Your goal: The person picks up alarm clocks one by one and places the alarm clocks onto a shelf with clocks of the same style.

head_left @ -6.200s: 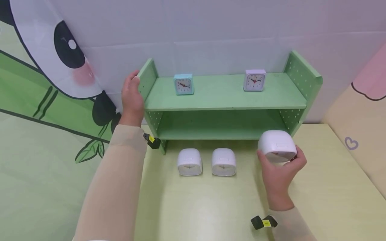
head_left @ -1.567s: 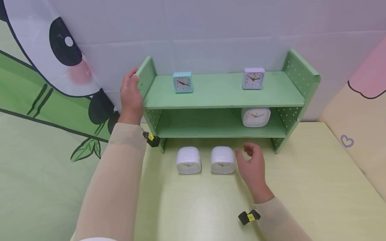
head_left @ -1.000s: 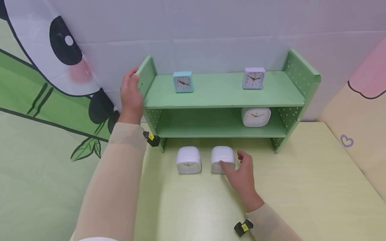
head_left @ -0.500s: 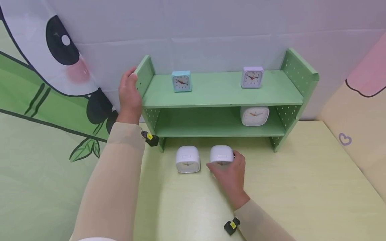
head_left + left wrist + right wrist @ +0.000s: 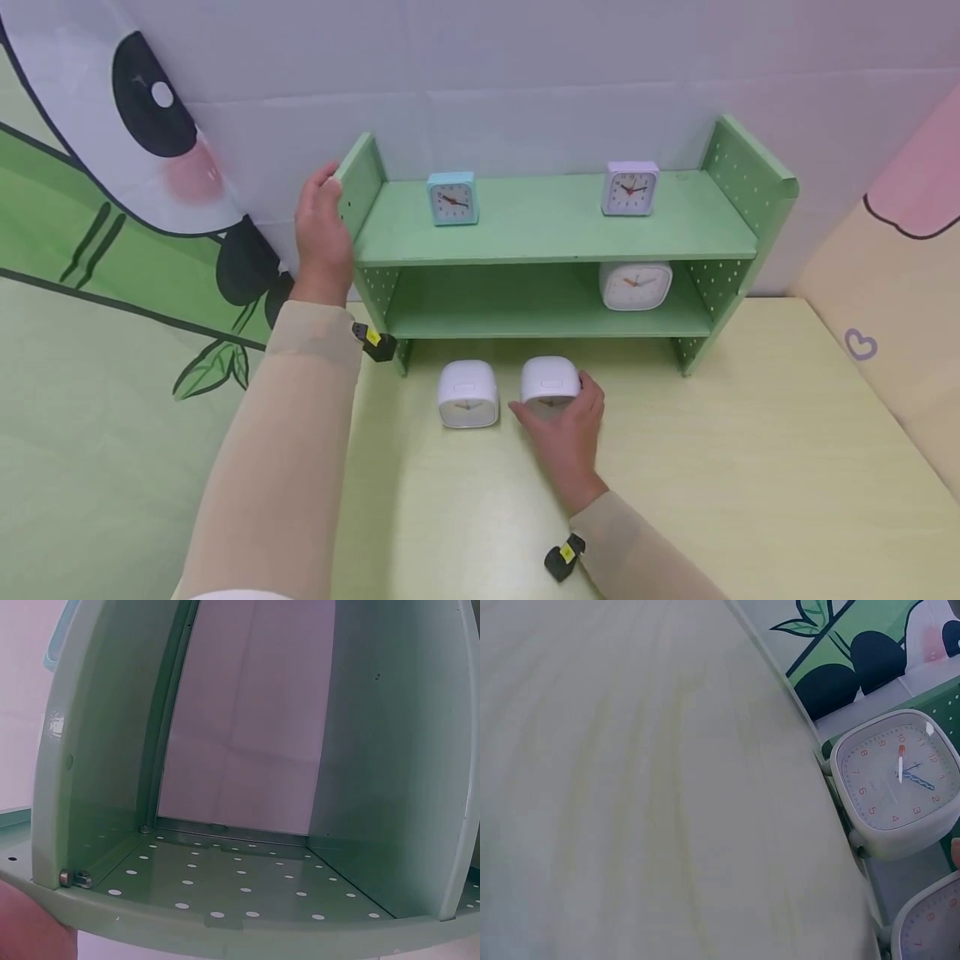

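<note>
In the head view, my right hand (image 5: pixel 566 442) grips a white alarm clock (image 5: pixel 550 377) on the table, thumb at its left side and fingers round its right. The lower face is partly behind my hand. That clock's rounded corner (image 5: pixel 934 922) shows low in the right wrist view. Left of it stands a matching white alarm clock (image 5: pixel 468 392), its dial facing me. My left hand (image 5: pixel 324 242) rests against the outer side of the green shelf's left panel (image 5: pixel 362 187), fingers extended upward. The left wrist view looks along the shelf's perforated side (image 5: pixel 240 877).
The green two-tier shelf (image 5: pixel 525 242) stands at the table's back. On its top board are a small blue alarm clock (image 5: pixel 453 200) and a purple one (image 5: pixel 630 189). Another white alarm clock (image 5: pixel 636 286) stands at the lower tier's right. A printed cloth (image 5: pixel 525 58) hangs behind.
The white clock that my right hand held at the right now stands on the lower tier. My right hand has moved left and taken hold of another white clock. My left hand stays put.
</note>
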Available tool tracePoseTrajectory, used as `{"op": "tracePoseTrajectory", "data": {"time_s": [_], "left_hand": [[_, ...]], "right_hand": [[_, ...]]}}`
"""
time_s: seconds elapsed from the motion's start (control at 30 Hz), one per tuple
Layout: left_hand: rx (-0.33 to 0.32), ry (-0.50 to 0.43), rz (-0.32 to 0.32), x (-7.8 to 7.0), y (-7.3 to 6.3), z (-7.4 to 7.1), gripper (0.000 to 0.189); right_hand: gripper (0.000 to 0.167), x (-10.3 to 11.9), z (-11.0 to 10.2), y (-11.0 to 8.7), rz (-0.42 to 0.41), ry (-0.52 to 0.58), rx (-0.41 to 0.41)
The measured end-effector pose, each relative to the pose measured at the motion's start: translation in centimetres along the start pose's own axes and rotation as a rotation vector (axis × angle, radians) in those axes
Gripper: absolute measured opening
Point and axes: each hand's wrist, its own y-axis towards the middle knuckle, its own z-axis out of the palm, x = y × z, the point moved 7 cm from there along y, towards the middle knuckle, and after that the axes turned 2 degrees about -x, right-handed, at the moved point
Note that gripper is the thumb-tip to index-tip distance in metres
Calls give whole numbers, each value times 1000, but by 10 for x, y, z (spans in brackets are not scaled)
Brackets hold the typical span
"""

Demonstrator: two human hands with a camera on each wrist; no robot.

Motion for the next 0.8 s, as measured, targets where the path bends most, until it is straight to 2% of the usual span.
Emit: {"op": "tracePoseTrajectory", "data": {"time_s": [0.37, 0.8], "left_hand": [[-9, -37, 2, -4, -1, -1, 46], [4, -1, -8, -3, -3, 3, 46]], "right_hand": [[110, -2, 3, 3, -5, 49, -33], [108, -3, 1, -1, 0, 88, -47]]}}
